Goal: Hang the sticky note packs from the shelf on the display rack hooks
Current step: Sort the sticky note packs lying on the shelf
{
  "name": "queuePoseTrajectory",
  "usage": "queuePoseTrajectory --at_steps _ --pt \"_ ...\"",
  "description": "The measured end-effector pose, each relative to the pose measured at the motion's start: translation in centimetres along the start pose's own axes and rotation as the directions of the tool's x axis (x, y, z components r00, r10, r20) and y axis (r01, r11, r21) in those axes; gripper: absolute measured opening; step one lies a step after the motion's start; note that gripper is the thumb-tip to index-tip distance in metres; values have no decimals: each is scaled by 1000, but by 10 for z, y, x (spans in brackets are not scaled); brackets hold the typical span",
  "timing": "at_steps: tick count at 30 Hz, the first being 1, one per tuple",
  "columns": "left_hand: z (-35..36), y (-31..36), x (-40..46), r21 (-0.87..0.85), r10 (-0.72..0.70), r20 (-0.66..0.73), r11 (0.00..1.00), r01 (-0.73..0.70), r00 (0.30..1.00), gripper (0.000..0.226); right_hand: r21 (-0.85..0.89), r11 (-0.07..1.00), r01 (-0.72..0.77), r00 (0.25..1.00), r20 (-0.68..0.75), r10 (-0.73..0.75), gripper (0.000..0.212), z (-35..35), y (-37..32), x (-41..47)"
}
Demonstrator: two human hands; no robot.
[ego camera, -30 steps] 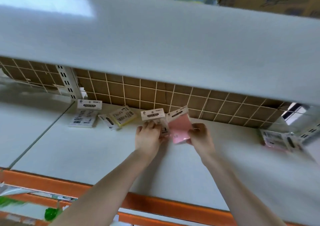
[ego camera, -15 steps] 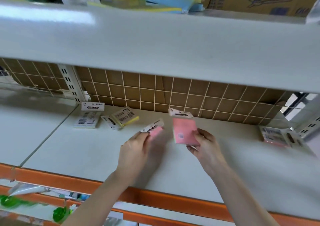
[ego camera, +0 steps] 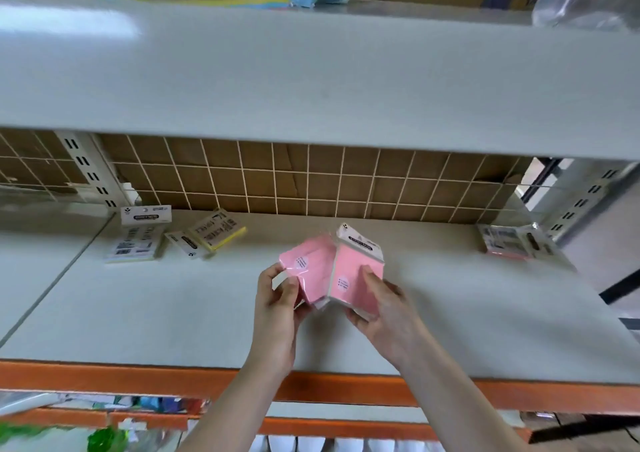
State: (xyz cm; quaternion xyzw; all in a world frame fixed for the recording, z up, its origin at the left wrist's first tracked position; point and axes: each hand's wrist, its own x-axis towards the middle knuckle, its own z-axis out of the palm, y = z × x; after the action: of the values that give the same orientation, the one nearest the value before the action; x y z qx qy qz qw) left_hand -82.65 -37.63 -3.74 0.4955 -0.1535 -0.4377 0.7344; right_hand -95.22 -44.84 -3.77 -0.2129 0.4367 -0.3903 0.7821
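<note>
Two pink sticky note packs meet edge to edge above the grey shelf [ego camera: 173,320]. My left hand [ego camera: 277,309] grips the left pink pack [ego camera: 308,264], which is tilted. My right hand [ego camera: 384,309] holds the right pink pack [ego camera: 356,271], upright with its white header card on top. Further packs lie on the shelf: a pale one [ego camera: 138,240] and a yellow one [ego camera: 214,233] at the back left, a pink one [ego camera: 512,244] at the back right. No display hooks are in view.
A wire grid panel [ego camera: 311,181] over cardboard closes the back of the shelf. A deep upper shelf [ego camera: 311,71] overhangs close above. An orange beam [ego camera: 346,389] runs along the shelf's front edge. Slotted uprights stand at left [ego camera: 90,171] and right [ego camera: 585,199].
Both hands lifted a pink pack off the shelf, drew back toward me and brought the two packs together. The view has tilted up slightly.
</note>
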Motion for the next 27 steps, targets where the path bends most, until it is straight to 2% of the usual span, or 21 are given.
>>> queuePoseTrajectory --at_steps 4,6,9,12,14,17,19,22,27 --pt "10 -12 -10 131 7 250 991 -41 968 26 -22 994 102 995 8 -102 24 -18 -13 -6" --pt "15 -17 -14 172 -36 318 985 -20 948 26 -25 989 145 989 -22 -145 25 -28 -21 -12" --pt "32 -22 -22 207 -98 306 978 34 947 16 -26 981 192 981 -21 -192 23 -50 -36 -28" --pt "58 -24 -24 294 -144 218 953 75 965 32 -102 966 238 971 42 -235 21 -70 -53 -46" --pt "79 -24 -30 394 -163 215 917 67 963 35 -168 950 264 963 100 -250 21 -84 -65 -60" --pt "109 -28 -47 567 -190 282 823 -4 940 36 -293 906 307 951 139 -277 22 -108 -84 -80" --pt "131 -35 -63 625 -194 308 779 -44 932 37 -325 884 338 941 137 -309 21 -129 -96 -94" --pt "163 -52 -87 644 -119 351 751 -147 929 37 -329 865 378 925 109 -363 19 -159 -111 -114" --pt "209 -89 -136 599 -15 413 758 -259 911 37 -426 807 408 891 -5 -453 22 -204 -121 -144"
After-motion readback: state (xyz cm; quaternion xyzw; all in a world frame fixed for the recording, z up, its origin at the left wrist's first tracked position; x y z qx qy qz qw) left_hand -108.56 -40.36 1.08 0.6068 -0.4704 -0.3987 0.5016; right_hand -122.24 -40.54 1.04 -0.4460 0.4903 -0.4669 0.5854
